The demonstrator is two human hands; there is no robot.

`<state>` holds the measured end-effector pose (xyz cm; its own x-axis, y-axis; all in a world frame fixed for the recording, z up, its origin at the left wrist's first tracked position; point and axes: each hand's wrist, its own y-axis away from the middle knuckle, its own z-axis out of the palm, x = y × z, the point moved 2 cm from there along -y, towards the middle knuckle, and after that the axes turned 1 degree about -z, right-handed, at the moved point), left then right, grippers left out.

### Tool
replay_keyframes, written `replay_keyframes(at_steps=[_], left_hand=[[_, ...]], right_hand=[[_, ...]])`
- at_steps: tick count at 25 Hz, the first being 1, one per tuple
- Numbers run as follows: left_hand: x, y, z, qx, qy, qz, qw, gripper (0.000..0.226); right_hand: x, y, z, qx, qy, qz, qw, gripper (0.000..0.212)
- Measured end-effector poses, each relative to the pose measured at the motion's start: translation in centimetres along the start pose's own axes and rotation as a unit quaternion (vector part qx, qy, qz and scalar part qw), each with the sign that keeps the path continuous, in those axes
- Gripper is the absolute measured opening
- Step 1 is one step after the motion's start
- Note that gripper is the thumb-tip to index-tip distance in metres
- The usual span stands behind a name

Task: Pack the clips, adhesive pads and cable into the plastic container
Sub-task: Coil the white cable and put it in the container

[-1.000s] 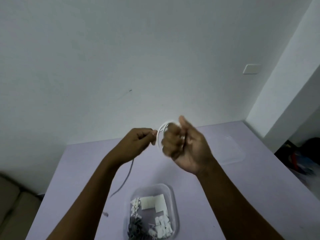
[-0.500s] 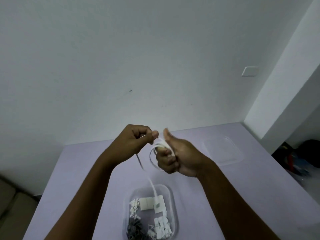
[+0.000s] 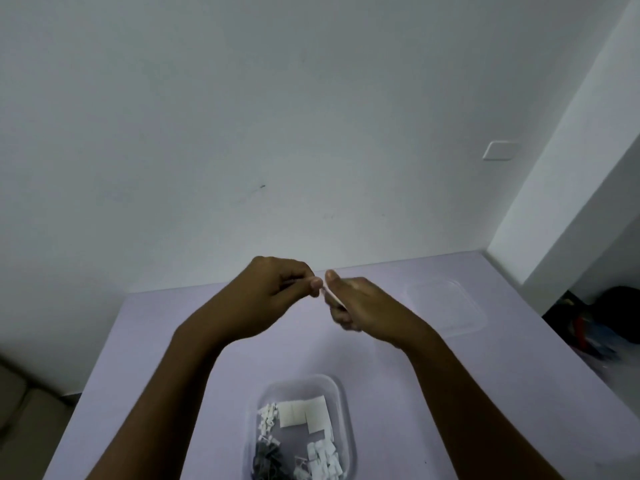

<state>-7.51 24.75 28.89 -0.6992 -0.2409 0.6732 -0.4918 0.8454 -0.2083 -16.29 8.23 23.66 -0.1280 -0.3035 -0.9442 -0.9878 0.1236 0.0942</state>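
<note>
— Since a moment ago, no cable tail hangs over the plastic container (image 3: 348, 424); clips (image 3: 267, 419) and adhesive pads (image 3: 302, 413) lie inside, its near end cut off.

— Higher up?

— I see the left hand (image 3: 266, 299) pinched shut, the right hand (image 3: 360, 306) curled round the cable (image 3: 330, 297), mostly hidden. The lid (image 3: 446, 306) lies beyond.

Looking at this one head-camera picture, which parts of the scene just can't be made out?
- Cable: only a short white strip shows between the left hand and right hand; the fingers hide the rest.
- Plastic container: its near end is cut off by the bottom edge.
- Clips: too small and blurred to count.
- Dark things at the far right: blurred, unidentifiable.
</note>
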Motion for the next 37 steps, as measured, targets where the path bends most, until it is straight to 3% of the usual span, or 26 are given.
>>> replay_keyframes(at_steps=[2,5,7,9,14,18,22,27,32,37], left_hand=[[-0.3,-0.3,-0.4,0.034,0.012,0.032,0.999,0.02],[0.1,-0.5,0.1,0.05,0.053,0.079,0.994,0.017],[0.4,-0.5,0.7,0.048,0.071,0.094,0.992,0.021],[0.4,-0.7,1.2,0.059,0.076,0.077,0.992,0.022],[0.5,-1.2,2.0,0.054,0.177,-0.004,0.983,0.017],[1.0,-1.0,2.3,0.015,0.218,0.015,0.976,0.02],[0.8,-1.3,2.5,0.026,0.193,0.006,0.981,0.02],[-0.1,-1.6,2.3,0.032,0.191,0.002,0.981,0.016],[-0.1,-1.3,2.6,0.022,0.273,-0.034,0.961,0.015],[-0.7,-1.2,3.5,-0.004,0.278,-0.065,0.958,0.019]], right_hand=[[-0.5,0.5,0.7,-0.11,-0.169,0.025,0.979,0.058],[-1.4,0.9,1.2,-0.213,-0.412,0.023,0.886,0.055],[-1.3,1.0,1.5,-0.242,-0.492,0.0,0.836,0.054],[-0.9,1.0,1.5,-0.245,-0.529,-0.018,0.812,0.053],[-0.6,1.2,0.4,-0.189,-0.533,-0.058,0.823,0.046],[-0.7,1.2,-0.3,-0.185,-0.544,-0.069,0.816,0.044],[-0.6,1.1,0.0,-0.178,-0.534,-0.063,0.824,0.044],[-0.7,0.8,0.3,-0.213,-0.527,-0.07,0.82,0.042],[-0.6,0.1,0.2,-0.225,-0.537,-0.074,0.81,0.04],[0.5,-0.7,0.0,-0.174,-0.504,-0.068,0.843,0.046]])
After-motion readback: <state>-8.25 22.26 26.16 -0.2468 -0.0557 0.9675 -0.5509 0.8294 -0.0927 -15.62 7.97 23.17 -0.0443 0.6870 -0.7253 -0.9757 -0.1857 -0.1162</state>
